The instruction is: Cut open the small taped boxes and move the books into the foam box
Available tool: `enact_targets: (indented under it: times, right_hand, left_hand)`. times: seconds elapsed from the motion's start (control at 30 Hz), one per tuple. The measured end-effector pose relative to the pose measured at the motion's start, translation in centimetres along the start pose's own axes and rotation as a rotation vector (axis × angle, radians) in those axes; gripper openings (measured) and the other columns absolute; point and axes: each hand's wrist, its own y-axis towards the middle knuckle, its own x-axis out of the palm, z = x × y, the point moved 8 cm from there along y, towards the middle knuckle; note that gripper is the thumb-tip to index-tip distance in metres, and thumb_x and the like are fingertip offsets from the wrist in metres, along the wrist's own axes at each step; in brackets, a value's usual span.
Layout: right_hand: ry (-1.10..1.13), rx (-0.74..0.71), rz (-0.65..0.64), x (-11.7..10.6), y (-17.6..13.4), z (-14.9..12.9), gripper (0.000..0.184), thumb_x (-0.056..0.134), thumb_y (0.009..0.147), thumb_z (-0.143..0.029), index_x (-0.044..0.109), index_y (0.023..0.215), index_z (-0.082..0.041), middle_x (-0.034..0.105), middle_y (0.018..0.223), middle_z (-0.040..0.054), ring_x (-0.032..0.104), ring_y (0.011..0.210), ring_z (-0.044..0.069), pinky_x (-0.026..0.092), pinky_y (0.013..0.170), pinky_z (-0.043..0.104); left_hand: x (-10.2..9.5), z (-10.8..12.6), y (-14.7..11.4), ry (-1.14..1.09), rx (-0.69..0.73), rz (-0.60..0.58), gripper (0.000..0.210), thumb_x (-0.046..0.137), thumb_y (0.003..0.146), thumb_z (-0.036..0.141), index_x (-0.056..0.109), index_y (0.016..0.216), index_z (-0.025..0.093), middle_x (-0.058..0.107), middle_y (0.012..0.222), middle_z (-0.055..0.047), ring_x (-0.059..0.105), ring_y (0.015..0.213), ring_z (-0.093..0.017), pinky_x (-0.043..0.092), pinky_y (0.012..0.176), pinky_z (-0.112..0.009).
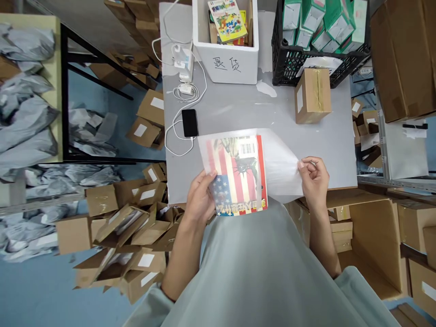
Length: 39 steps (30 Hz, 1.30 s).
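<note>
A book (236, 177) with a striped, starred flag cover lies in front of me at the table's near edge, its barcode at the top. A sheet of thin translucent wrap (281, 161) covers most of the cover and stretches out to the right; the book's red right edge shows uncovered. My left hand (200, 195) grips the book and wrap at the left edge, thumb on top. My right hand (314, 179) pinches the far right end of the wrap, holding it out from the book.
On the grey table (235, 106) are a phone (190, 123) on a cable, a power strip (185, 66), a white foam box (226, 63) with books, a black crate (286, 61) of green boxes, and a small carton (313, 96). Cartons (116, 200) crowd the left; an open carton (369, 245) stands right.
</note>
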Motion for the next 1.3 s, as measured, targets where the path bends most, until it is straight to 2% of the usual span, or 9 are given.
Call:
enact_targets:
  times: [0.27,0.43,0.6,0.7,0.8,0.93,1.03,1.17,1.3]
  right_hand:
    - [0.093,0.125,-0.308,3.5,-2.2,1.2,0.032,0.066,0.105,-0.054,0.083,0.114,-0.029,0.083,0.124,0.0052,0.074,0.122,0.027,0.056,0.112,0.046]
    - [0.379,0.239,-0.540,7.0,-4.8,0.5,0.053,0.071,0.098,-0.074,0.080,0.130,-0.033,0.081,0.132,0.0059,0.075,0.126,0.029,0.060,0.111,0.048]
    - [0.295,0.187,-0.436,7.6,-4.8,0.1,0.041,0.079,0.095,-0.060,0.082,0.120,-0.028,0.084,0.122,0.0050,0.077,0.111,0.026,0.064,0.101,0.043]
    - [0.168,0.110,-0.318,6.6,-4.7,-0.5,0.032,0.074,0.099,-0.051,0.082,0.118,-0.027,0.085,0.119,0.0039,0.078,0.104,0.026,0.065,0.093,0.040]
    - [-0.051,-0.020,-0.223,5.5,-5.6,-2.2,0.029,0.064,0.106,-0.043,0.081,0.124,-0.028,0.085,0.114,0.0028,0.078,0.098,0.025,0.064,0.086,0.036]
    - [-0.342,-0.310,-0.288,6.9,-7.9,-5.0,0.038,0.055,0.113,-0.036,0.074,0.146,-0.031,0.083,0.104,0.0050,0.078,0.091,0.023,0.063,0.083,0.032]
    - [-0.417,-0.441,-0.420,8.9,-9.4,-5.9,0.042,0.056,0.114,-0.036,0.070,0.153,-0.031,0.082,0.098,0.0069,0.078,0.094,0.025,0.065,0.092,0.035]
    - [-0.347,-0.389,-0.471,9.4,-9.4,-6.4,0.042,0.070,0.109,-0.047,0.074,0.148,-0.033,0.082,0.097,0.0057,0.078,0.096,0.026,0.066,0.096,0.039]
    - [-0.243,-0.230,-0.345,6.2,-7.5,-6.6,0.037,0.076,0.104,-0.049,0.082,0.137,-0.034,0.085,0.098,0.0033,0.074,0.076,0.022,0.066,0.077,0.038]
  left_hand:
    - [0.4,-2.0,-0.3,-0.078,-0.108,-0.047,0.040,0.099,0.067,0.045,0.080,0.090,0.019,0.086,0.093,-0.006,0.084,0.096,-0.029,0.069,0.084,-0.034]
    - [1.2,-2.6,-0.5,-0.061,-0.123,-0.089,0.042,0.100,0.069,0.048,0.080,0.093,0.020,0.086,0.097,-0.007,0.084,0.099,-0.029,0.069,0.086,-0.035]
    - [2.4,-3.2,-0.7,0.103,-0.079,-0.174,0.052,0.092,0.082,0.059,0.079,0.116,0.023,0.083,0.128,-0.011,0.076,0.129,-0.033,0.066,0.104,-0.039]
    - [2.5,-1.7,-1.4,0.328,0.172,-0.117,0.061,0.082,0.093,0.061,0.069,0.143,0.029,0.063,0.162,-0.011,0.056,0.155,-0.033,0.054,0.123,-0.045]
    - [3.8,-0.3,-3.2,0.499,0.344,-0.148,0.066,0.077,0.099,0.060,0.061,0.156,0.031,0.051,0.173,-0.011,0.049,0.161,-0.034,0.049,0.128,-0.049]
    - [7.0,-0.6,-5.8,0.335,0.217,-0.382,0.072,0.083,0.091,0.066,0.067,0.148,0.026,0.067,0.156,-0.014,0.066,0.143,-0.037,0.061,0.110,-0.044]
    - [6.6,-0.6,-6.1,0.240,0.181,-0.237,0.060,0.091,0.082,0.064,0.077,0.124,0.023,0.080,0.124,-0.009,0.074,0.120,-0.031,0.063,0.095,-0.034]
    - [4.7,-1.5,-4.9,0.206,0.127,-0.078,0.040,0.086,0.088,0.061,0.074,0.091,0.023,0.070,0.080,0.001,0.067,0.079,-0.018,0.055,0.073,-0.026]
    - [3.2,-2.2,-3.2,0.090,0.038,-0.053,0.040,0.088,0.086,0.061,0.073,0.094,0.024,0.072,0.080,0.002,0.066,0.071,-0.016,0.055,0.069,-0.026]
